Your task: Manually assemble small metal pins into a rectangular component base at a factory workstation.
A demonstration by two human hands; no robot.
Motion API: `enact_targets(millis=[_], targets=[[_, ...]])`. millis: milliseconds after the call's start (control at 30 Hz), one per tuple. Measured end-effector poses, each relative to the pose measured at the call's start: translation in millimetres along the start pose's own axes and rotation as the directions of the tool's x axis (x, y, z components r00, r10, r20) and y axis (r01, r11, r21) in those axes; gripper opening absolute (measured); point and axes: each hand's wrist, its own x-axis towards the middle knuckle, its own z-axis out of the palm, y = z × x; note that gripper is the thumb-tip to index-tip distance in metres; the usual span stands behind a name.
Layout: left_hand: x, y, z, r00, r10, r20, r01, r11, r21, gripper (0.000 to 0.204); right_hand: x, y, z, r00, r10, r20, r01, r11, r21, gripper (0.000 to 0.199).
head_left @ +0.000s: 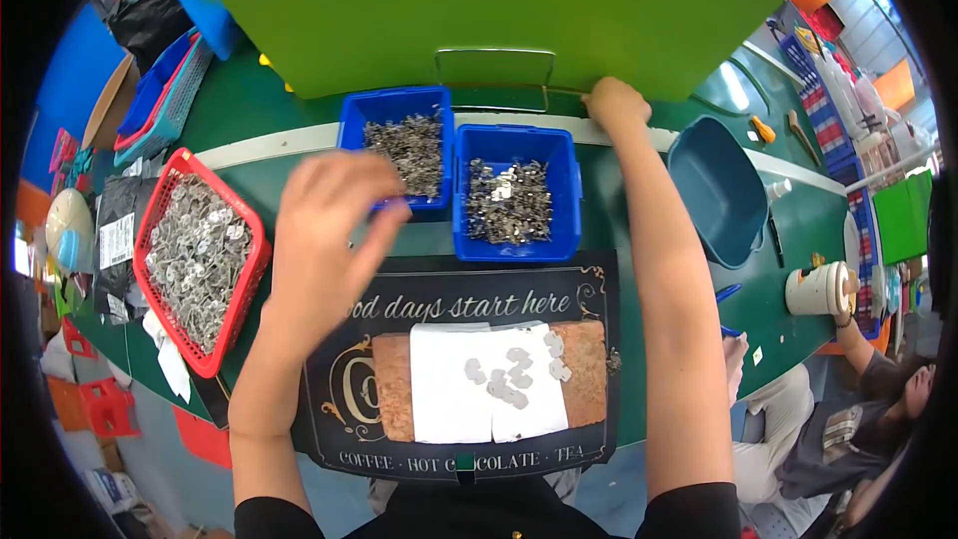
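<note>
My left hand (339, 225) hangs just left of the left blue bin (349, 120), its thumb apart from the slightly blurred fingers and nothing visible between them. That bin holds a heap of small metal pieces (404, 150). My right arm reaches far forward, and my right hand (617, 105) is closed against the lower edge of the green panel (499, 0); what its fingers hold, if anything, is hidden. Between my arms, the right blue bin (567, 170) holds more metal pieces (507, 202). Nearer me, several flat grey pieces (511, 379) lie on white paper (449, 389) over a brown block (394, 389).
A black printed mat (329, 369) lies under the block. Left stands a red basket (254, 260) of metal parts (200, 260); right, a teal tub (718, 190). Beyond it are an orange-handled tool (763, 130) and a white pot (813, 291). A person (848, 429) sits at the right.
</note>
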Motion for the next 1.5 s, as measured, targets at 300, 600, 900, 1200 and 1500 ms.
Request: enact_targets(millis=[300, 600, 900, 1200, 1500], targets=[[-5.7, -109.9, 49.1, 0.774, -0.599, 0.207, 0.628, 0.768, -0.125, 0.036, 52.1, 64.3, 28.7, 0.984, -0.178, 0.008, 0.168, 0.946, 0.277, 0.040], [-9.7, -123.2, -0.4, 0.768, -0.627, -0.130, 0.625, 0.778, -0.056, 0.037, -194.7, 18.4, -94.0, 0.394, -0.908, 0.145, 0.599, 0.373, 0.708, 0.012], [-25.3, -124.6, 23.5, 0.794, -0.580, 0.183, 0.569, 0.815, 0.109, 0.049, -137.4, 65.2, -36.2, 0.730, -0.629, -0.269, 0.683, 0.687, 0.248, 0.018], [-21.4, -94.1, 20.1, 0.852, -0.471, 0.228, 0.520, 0.812, -0.266, 0.045, -95.3, 134.8, 20.4, 0.803, -0.550, -0.231, 0.467, 0.820, -0.331, 0.013], [-83.2, 19.7, -36.1, 0.888, -0.411, 0.206, 0.459, 0.816, -0.351, 0.026, -215.6, 96.8, -46.3, 0.775, -0.482, -0.410, 0.615, 0.725, 0.310, 0.016]])
